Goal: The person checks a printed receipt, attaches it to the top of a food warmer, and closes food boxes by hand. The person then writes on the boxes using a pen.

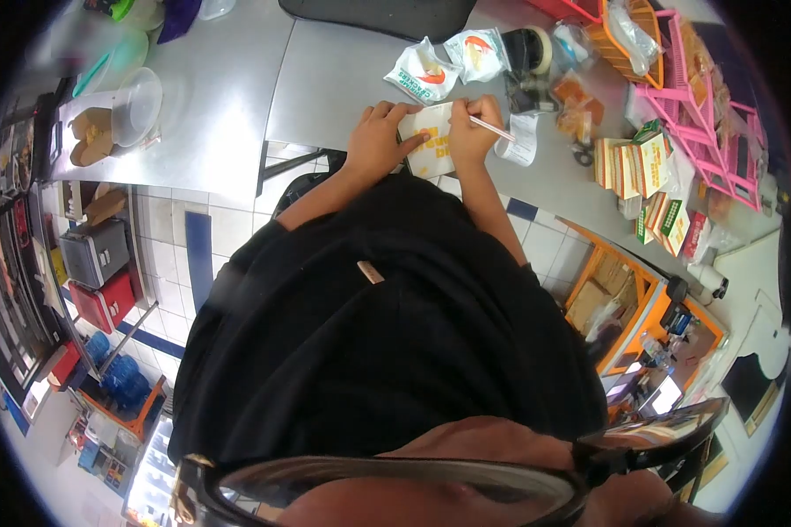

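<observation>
A cream-coloured flat box or packet [429, 160] with yellow-orange lettering lies at the near edge of the metal table, in front of my body. My left hand [380, 140] is closed on its left side, with the thumb lying over the top face. In my right hand [475, 132] is a slim pale pen [494, 128], its back end slanting out to the right. That hand rests against the upper right of the box, and its fingers hide the pen's tip. A printed paper slip [520, 140] lies just right of my right hand.
Two shrimp cracker bags [424, 74] and a tape roll [540, 51] lie beyond my hands. Stacked small boxes [628, 167] stand to the right, near pink racks [699, 114]. A clear plastic tub [137, 107] and an open cardboard food box [90, 136] are at left.
</observation>
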A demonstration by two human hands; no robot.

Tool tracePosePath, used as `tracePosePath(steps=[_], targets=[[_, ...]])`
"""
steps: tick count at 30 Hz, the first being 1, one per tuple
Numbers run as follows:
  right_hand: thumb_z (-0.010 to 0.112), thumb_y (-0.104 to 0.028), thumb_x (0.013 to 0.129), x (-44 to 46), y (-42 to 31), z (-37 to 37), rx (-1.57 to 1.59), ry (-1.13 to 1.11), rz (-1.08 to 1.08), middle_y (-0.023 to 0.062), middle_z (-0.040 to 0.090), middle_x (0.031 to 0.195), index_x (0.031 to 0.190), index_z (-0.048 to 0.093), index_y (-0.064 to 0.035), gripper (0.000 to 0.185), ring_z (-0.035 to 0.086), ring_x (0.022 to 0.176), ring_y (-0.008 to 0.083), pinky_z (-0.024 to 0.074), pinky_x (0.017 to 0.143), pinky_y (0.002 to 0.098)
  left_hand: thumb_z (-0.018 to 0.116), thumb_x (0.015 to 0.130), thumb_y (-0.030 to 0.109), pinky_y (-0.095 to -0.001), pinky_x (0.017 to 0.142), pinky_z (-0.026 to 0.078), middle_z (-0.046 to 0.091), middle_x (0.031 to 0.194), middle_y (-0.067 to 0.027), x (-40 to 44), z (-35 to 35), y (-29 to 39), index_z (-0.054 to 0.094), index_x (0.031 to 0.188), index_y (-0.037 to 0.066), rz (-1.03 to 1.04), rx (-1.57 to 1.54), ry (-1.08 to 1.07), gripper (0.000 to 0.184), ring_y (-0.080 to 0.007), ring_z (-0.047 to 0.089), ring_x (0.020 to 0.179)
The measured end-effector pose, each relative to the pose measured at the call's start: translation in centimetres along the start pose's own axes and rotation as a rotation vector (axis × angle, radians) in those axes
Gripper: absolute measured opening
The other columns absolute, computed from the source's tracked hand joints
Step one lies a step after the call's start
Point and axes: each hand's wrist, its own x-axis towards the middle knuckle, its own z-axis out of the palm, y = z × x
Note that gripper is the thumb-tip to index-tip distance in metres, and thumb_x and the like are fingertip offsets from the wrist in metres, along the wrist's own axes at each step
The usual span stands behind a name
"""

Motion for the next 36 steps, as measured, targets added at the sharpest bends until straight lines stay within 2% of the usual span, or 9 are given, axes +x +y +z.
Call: tracePosePath(steps=[2, 5, 7, 10, 16, 20, 34, 36], targets=[[0.064, 0.005, 0.07, -0.15, 0.53, 0.15, 0.031, 0.061, 0.026, 0.0094, 0.043, 0.06, 0.06, 0.04, -0.0021, 0.027, 0.042, 0.05, 0.0233, 0.0317, 0.048, 0.0355, 0.075, 0.079, 0.036, -0.0435, 0.087, 0.047, 0.059, 0.107, -0.0105, 0.02, 0.07, -0.06, 0.062, 0.117, 0.016, 0.005, -0.003, 0.007, 0.045, -0.0339, 0.055, 0.102], [0.064, 0.005, 0.07, -0.26, 0.76, 0.23, 0.075, -0.006, 0.096, 0.0096, 0.043, 0.06, 0.06, 0.04, -0.0018, 0.027, 0.042, 0.05, 0.0233, 0.0316, 0.047, 0.0355, 0.075, 0.079, 0.036, -0.0435, 0.087, 0.047, 0.059, 0.108, -0.0102, -0.04, 0.1, -0.03, 0.062, 0.117, 0.016, 0.002, -0.006, 0.003, 0.045, -0.0337, 0.055, 0.102], [0.064, 0.005, 0.069, -0.06, 0.14, -0.02, -0.005, -0.017, 0.044, 0.0098, 0.043, 0.06, 0.06, 0.039, -0.0015, 0.027, 0.041, 0.05, 0.0231, 0.0315, 0.047, 0.0353, 0.075, 0.079, 0.036, -0.0434, 0.087, 0.047, 0.06, 0.108, -0.0101, 0.07, 0.03, 0.01, 0.062, 0.117, 0.016, -0.004, -0.005, -0.002, 0.045, -0.0336, 0.055, 0.103], [0.064, 0.004, 0.069, -0.12, 0.33, 0.21, 0.067, 0.025, 0.094, 0.0098, 0.042, 0.059, 0.06, 0.039, -0.0012, 0.027, 0.041, 0.05, 0.0229, 0.0309, 0.047, 0.0354, 0.075, 0.079, 0.037, -0.0432, 0.087, 0.047, 0.06, 0.108, -0.0101, -0.01, 0.05, 0.0, 0.062, 0.117, 0.016, -0.007, 0.003, 0.001, 0.045, -0.0335, 0.055, 0.103], [0.064, 0.004, 0.069, -0.04, 0.57, 0.13, -0.002, 0.012, 0.041, 0.0103, 0.042, 0.06, 0.061, 0.039, -0.001, 0.027, 0.042, 0.05, 0.0236, 0.0317, 0.047, 0.0357, 0.076, 0.079, 0.036, -0.0432, 0.087, 0.047, 0.06, 0.108, -0.0102, 0.01, -0.02, 0.07, 0.062, 0.118, 0.017, -0.019, 0.005, -0.015, 0.046, -0.0338, 0.055, 0.103], [0.064, 0.004, 0.069, -0.13, 0.64, 0.17, 0.018, 0.012, 0.091, 0.0106, 0.043, 0.06, 0.061, 0.04, -0.0009, 0.027, 0.043, 0.051, 0.0246, 0.0324, 0.048, 0.0362, 0.076, 0.079, 0.036, -0.0434, 0.087, 0.047, 0.059, 0.107, -0.0103, -0.01, 0.04, -0.01, 0.061, 0.118, 0.017, 0.0, 0.002, 0.002, 0.047, -0.0339, 0.055, 0.103], [0.063, 0.004, 0.071, -0.05, 0.06, 0.25, -0.017, 0.049, 0.054, 0.011, 0.042, 0.061, 0.062, 0.04, -0.0015, 0.026, 0.042, 0.052, 0.026, 0.0319, 0.049, 0.037, 0.074, 0.08, 0.038, -0.0428, 0.088, 0.047, 0.059, 0.107, -0.0094, 0.09, -0.21, 0.09, 0.061, 0.118, 0.017, -0.016, 0.023, -0.029, 0.046, -0.0321, 0.055, 0.106], [0.063, 0.004, 0.071, 0.1, -0.09, 0.22, -0.046, 0.056, 0.008, 0.0108, 0.041, 0.061, 0.062, 0.04, -0.0019, 0.026, 0.041, 0.052, 0.0256, 0.0315, 0.049, 0.0366, 0.075, 0.079, 0.038, -0.0423, 0.086, 0.048, 0.06, 0.107, -0.0101, 0.13, 0.12, -0.3, 0.062, 0.117, 0.016, 0.022, 0.022, -0.001, 0.045, -0.0316, 0.057, 0.102]])
